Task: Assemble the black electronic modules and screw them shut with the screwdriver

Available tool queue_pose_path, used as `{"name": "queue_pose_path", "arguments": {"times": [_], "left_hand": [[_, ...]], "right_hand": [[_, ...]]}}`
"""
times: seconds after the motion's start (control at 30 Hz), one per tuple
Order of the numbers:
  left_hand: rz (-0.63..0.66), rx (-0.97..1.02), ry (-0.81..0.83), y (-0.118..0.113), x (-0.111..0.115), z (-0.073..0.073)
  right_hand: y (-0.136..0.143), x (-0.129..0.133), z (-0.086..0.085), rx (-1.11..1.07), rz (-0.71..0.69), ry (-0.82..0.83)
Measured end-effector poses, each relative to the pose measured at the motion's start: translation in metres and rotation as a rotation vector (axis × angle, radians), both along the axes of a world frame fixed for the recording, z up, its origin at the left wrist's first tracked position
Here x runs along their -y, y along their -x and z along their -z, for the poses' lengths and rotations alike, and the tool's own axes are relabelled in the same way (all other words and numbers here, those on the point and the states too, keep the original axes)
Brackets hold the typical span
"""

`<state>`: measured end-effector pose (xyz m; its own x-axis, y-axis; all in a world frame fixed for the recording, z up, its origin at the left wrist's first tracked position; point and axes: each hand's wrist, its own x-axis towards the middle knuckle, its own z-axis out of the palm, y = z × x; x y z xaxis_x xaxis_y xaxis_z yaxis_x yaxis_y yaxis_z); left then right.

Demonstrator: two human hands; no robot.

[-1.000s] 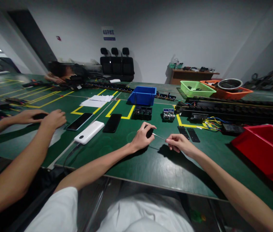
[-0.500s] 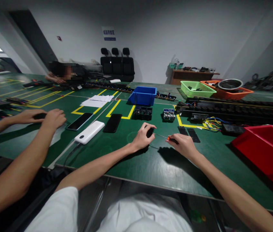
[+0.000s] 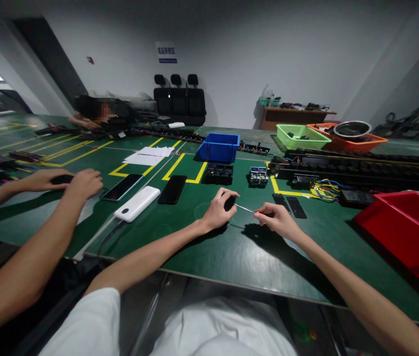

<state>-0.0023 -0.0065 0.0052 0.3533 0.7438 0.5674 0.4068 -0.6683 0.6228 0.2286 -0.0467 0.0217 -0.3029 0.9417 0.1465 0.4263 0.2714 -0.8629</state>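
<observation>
My left hand (image 3: pixel 220 209) grips a small black part (image 3: pixel 230 201) above the green table (image 3: pixel 202 252). My right hand (image 3: pixel 276 217) is closed round the handle of a screwdriver (image 3: pixel 245 208), whose thin metal shaft points left and reaches the black part. Most of the handle is hidden by my fingers; a bit of orange shows. Two flat black plates (image 3: pixel 297 207) lie just beyond my right hand. Behind my hands stand a black module (image 3: pixel 219 173) and a smaller one with a silvery face (image 3: pixel 259 176).
Left of my hands lie a black phone (image 3: pixel 173 189), a white power bank (image 3: pixel 137 203) and another phone (image 3: pixel 123 187). A co-worker's hands (image 3: pixel 85 184) are further left. A blue bin (image 3: pixel 219 147) stands behind, a red bin (image 3: pixel 405 232) at right, with long black assemblies (image 3: pixel 346 170).
The fingers of my right hand have shifted on the screwdriver handle, covering more of it. My left hand and the black part look almost unmoved.
</observation>
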Motion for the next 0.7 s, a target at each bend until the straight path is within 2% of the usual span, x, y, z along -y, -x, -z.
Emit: {"name": "queue_pose_path", "arguments": {"times": [0.23,0.43,0.57,0.7], "left_hand": [[0.004,0.104,0.06,0.002,-0.008,0.002],[0.042,0.506,0.506,0.001,-0.026,0.015],[0.103,0.571,0.609,-0.003,-0.03,0.022],[0.165,0.602,0.676,-0.004,-0.03,0.023]], "right_hand": [[-0.004,-0.004,0.003,0.032,0.049,-0.117],[-0.008,-0.006,0.006,0.057,0.069,-0.126],[-0.006,-0.005,0.007,0.056,0.012,-0.097],[-0.004,-0.002,0.006,0.103,-0.055,-0.081]]}}
